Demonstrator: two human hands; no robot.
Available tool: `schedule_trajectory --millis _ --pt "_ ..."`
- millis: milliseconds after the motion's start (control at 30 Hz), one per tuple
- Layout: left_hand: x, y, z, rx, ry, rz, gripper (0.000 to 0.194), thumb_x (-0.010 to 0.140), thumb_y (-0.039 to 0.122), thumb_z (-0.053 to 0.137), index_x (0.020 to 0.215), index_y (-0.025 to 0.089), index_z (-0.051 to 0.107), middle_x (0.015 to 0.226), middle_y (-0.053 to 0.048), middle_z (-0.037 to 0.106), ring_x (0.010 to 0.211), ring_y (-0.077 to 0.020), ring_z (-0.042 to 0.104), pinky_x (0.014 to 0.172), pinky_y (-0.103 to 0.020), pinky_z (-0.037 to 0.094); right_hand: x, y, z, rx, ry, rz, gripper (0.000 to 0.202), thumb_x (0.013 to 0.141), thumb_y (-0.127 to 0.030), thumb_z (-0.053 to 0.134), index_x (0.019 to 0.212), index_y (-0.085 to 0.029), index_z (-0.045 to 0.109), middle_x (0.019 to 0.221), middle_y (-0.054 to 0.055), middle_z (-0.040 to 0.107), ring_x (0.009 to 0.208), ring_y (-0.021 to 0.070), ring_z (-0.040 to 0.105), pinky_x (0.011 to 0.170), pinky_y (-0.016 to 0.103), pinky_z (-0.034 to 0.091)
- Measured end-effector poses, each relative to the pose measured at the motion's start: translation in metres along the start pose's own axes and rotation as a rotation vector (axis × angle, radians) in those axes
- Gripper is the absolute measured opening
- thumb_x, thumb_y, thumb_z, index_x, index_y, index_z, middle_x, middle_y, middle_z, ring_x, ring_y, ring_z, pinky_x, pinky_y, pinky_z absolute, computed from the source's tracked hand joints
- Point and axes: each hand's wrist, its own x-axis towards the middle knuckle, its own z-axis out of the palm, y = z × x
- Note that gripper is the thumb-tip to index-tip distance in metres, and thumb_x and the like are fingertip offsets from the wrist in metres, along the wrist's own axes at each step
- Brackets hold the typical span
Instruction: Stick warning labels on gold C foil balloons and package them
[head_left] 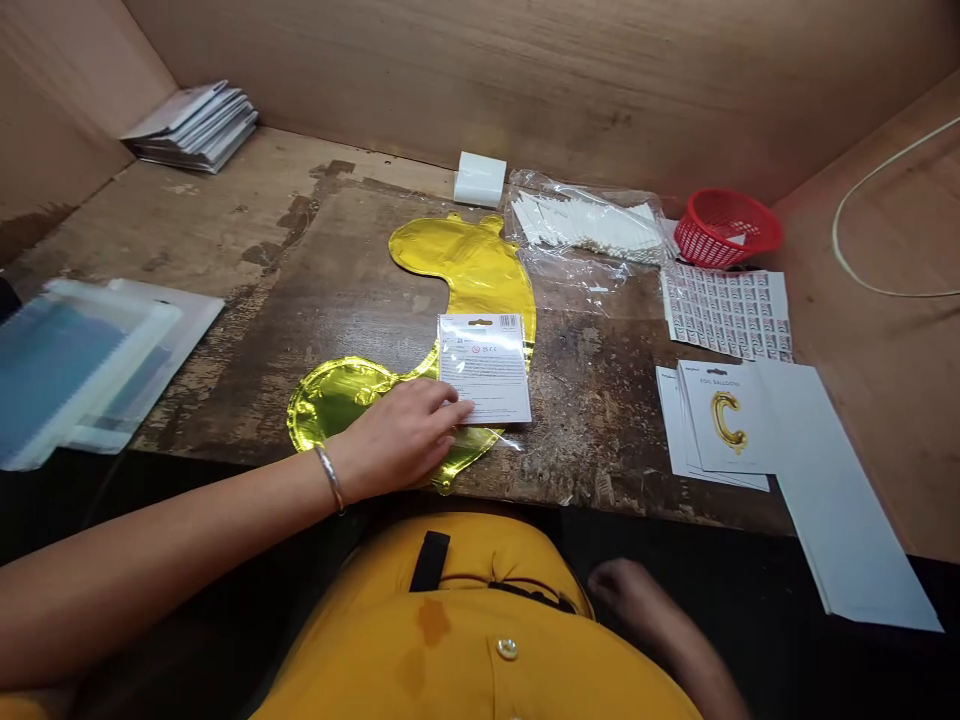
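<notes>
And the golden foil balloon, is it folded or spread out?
Spread out: the golden foil balloon lies flat on the table, its curved outline showing around the card and left hand.

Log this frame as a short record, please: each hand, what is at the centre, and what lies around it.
Left hand: touching the lower left of a printed card
Right hand: lowered beyond the near edge of the table, blurred; grip unclear
Centre: gold foil balloon, partly under the card
Left: plastic packets
Far left corner: stack of packets
Far right: white strips, red basket
Right: label sheet, "C" balloon card
</notes>
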Motion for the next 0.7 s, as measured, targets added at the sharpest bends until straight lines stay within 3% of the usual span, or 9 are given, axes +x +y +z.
schedule_trajectory --millis 100,133,233,267,333,400,467,567,700 --pt "0.007 0.009 0.01 0.016 0.058 0.028 0.026 0.093 0.023 0.048 0.11 0.009 0.062 0.104 -0.014 0.064 0.094 -0.0246 0.059 0.084 -0.041 0.051 0.01 -0.042 -0.03 -0.195 -0.187 -0.193 0.015 0.081 -0.021 0.059 0.071 -0.021 0.07 0.064 -0.001 0.069 0.057 0.0143 0.059 0.053 0.024 0.043" --pt "0.008 0.012 0.015 0.01 0.074 0.018 0.025 0.094 0.024 0.048 0.107 0.01 0.063 0.102 -0.013 0.065 0.093 -0.0236 0.059 0.084 -0.04 0.051 0.016 -0.06 -0.04 -0.24 -0.174 -0.276 0.016 0.085 -0.025 0.057 0.075 -0.022 0.07 0.067 -0.001 0.069 0.059 0.0148 0.06 0.054 0.025 0.046" --pt "0.009 0.015 0.026 -0.019 0.112 -0.026 0.023 0.096 0.023 0.046 0.102 0.012 0.065 0.094 -0.01 0.066 0.088 -0.0211 0.058 0.083 -0.038 0.051 0.047 -0.108 -0.053 -0.29 0.248 -0.6 0.013 0.086 -0.029 0.059 0.091 -0.022 0.069 0.093 0.007 0.072 0.084 0.0212 0.067 0.076 0.035 0.054" --pt "0.008 0.015 0.029 -0.032 0.122 -0.034 0.023 0.096 0.022 0.046 0.101 0.013 0.066 0.093 -0.009 0.066 0.087 -0.0206 0.058 0.082 -0.037 0.051 0.062 -0.12 -0.051 -0.291 0.305 -0.722 0.016 0.085 -0.029 0.062 0.098 -0.021 0.068 0.111 0.01 0.069 0.103 0.0245 0.064 0.09 0.04 0.052" --pt "0.007 0.015 0.031 -0.064 0.142 -0.044 0.022 0.096 0.02 0.046 0.098 0.012 0.066 0.09 -0.009 0.066 0.085 -0.0199 0.057 0.081 -0.036 0.051 0.093 -0.134 -0.042 -0.307 0.264 -0.884 0.029 0.081 -0.029 0.068 0.109 -0.02 0.065 0.132 0.013 0.059 0.127 0.028 0.051 0.104 0.049 0.044" --pt "0.006 0.015 0.031 -0.105 0.169 -0.059 0.021 0.095 0.018 0.047 0.094 0.012 0.067 0.087 -0.009 0.066 0.084 -0.0197 0.057 0.08 -0.035 0.051 0.119 -0.139 -0.031 -0.302 0.201 -0.943 0.03 0.079 -0.029 0.071 0.108 -0.02 0.064 0.132 0.012 0.06 0.131 0.0275 0.046 0.106 0.05 0.042" --pt "0.006 0.014 0.031 -0.159 0.202 -0.088 0.02 0.095 0.017 0.047 0.09 0.012 0.066 0.085 -0.009 0.066 0.083 -0.0193 0.057 0.078 -0.034 0.051 0.134 -0.14 -0.022 -0.273 0.217 -0.963 0.02 0.081 -0.028 0.07 0.099 -0.02 0.065 0.123 0.011 0.065 0.127 0.0258 0.05 0.104 0.05 0.044" --pt "0.007 0.011 0.029 -0.242 0.226 -0.162 0.019 0.094 0.017 0.048 0.085 0.014 0.064 0.084 -0.007 0.065 0.081 -0.018 0.058 0.076 -0.032 0.051 0.138 -0.143 -0.015 -0.208 0.294 -0.946 0.006 0.083 -0.025 0.067 0.085 -0.02 0.066 0.112 0.01 0.07 0.117 0.0245 0.056 0.1 0.048 0.046" --pt "0.01 0.008 0.026 -0.274 0.161 -0.263 0.015 0.092 0.017 0.05 0.081 0.016 0.06 0.079 -0.004 0.062 0.077 -0.0178 0.057 0.074 -0.033 0.051 0.134 -0.153 -0.012 -0.113 0.317 -0.832 0.009 0.081 -0.019 0.067 0.073 -0.021 0.063 0.102 0.007 0.073 0.106 0.024 0.059 0.094 0.045 0.048"
